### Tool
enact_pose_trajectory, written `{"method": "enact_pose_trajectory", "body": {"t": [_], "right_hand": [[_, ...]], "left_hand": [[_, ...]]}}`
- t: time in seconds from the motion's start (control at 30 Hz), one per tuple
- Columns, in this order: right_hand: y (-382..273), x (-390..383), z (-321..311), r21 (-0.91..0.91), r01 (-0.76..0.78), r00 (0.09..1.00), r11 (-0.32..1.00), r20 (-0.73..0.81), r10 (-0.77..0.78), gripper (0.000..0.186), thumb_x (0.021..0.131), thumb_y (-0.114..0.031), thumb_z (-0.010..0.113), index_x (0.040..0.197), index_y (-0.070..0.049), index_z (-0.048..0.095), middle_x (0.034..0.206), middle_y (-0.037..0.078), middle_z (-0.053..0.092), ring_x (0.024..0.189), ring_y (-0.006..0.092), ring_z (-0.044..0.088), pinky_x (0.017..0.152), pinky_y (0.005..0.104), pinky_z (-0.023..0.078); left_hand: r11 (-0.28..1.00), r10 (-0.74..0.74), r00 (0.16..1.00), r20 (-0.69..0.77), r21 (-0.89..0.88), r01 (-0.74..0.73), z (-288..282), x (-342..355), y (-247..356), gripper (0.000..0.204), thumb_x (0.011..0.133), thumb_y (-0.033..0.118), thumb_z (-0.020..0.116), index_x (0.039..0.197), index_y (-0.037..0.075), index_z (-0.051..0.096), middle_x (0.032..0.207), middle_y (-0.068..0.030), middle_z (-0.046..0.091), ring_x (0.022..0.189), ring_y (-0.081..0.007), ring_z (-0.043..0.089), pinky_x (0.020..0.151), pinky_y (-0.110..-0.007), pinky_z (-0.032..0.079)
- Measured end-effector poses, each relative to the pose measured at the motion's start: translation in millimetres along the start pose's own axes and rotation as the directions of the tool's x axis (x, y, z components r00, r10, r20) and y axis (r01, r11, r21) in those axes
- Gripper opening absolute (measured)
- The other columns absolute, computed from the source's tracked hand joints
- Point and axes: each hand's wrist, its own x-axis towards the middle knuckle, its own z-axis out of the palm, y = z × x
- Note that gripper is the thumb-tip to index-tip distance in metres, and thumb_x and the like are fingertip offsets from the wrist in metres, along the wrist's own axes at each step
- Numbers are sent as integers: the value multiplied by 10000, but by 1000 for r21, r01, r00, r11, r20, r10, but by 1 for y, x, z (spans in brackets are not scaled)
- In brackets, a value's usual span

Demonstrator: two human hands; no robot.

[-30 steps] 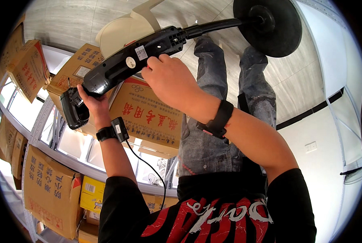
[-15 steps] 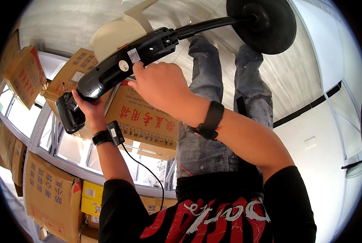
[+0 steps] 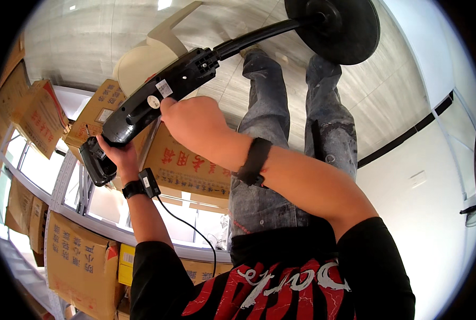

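The right hand [image 3: 195, 120] has shifted along the black tool [image 3: 195, 65] toward its round sticker [image 3: 153, 102], bringing both hands closer together. Left hand [image 3: 122, 157] fingers hold its handle end; right fingers bunch narrowly beside the sticker, any grip hidden. Far beyond them sits its disc [image 3: 338, 32].
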Motion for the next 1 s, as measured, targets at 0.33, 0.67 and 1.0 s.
{"method": "enact_pose_trajectory", "body": {"t": [0.33, 0.67, 1.0], "right_hand": [[6, -1, 2, -52, 99, 979, 994, -171, -107, 133, 799, -212, 637, 797, -85, 599, 752, 40, 591, 747, 212, 600, 615, 363, 480], [7, -2, 15, -214, 258, 883, 942, -342, -320, 124, 780, -191, 627, 811, -79, 586, 660, 53, 618, 643, 231, 655, 516, 342, 489], [6, 0, 12, -237, 348, 842, 907, -346, -413, 132, 758, -189, 641, 813, -80, 591, 694, 57, 617, 659, 229, 649, 505, 335, 488]], "left_hand": [[1000, -18, 1000, 24, -9, 18, -6, 6, 0, 527, 903, 498, 585, 1275, 128, 543, 1267, -29, 597, 1165, -216, 572, 999, -387, 461], [999, -42, 999, -17, -32, 41, -5, 2, 1, 514, 892, 496, 604, 1254, 133, 565, 1234, -14, 618, 1133, -206, 590, 976, -377, 476], [1000, -24, 1000, 14, -8, 24, -2, 0, 2, 520, 899, 494, 591, 1262, 122, 553, 1255, -30, 607, 1152, -220, 579, 1003, -388, 452]]}}
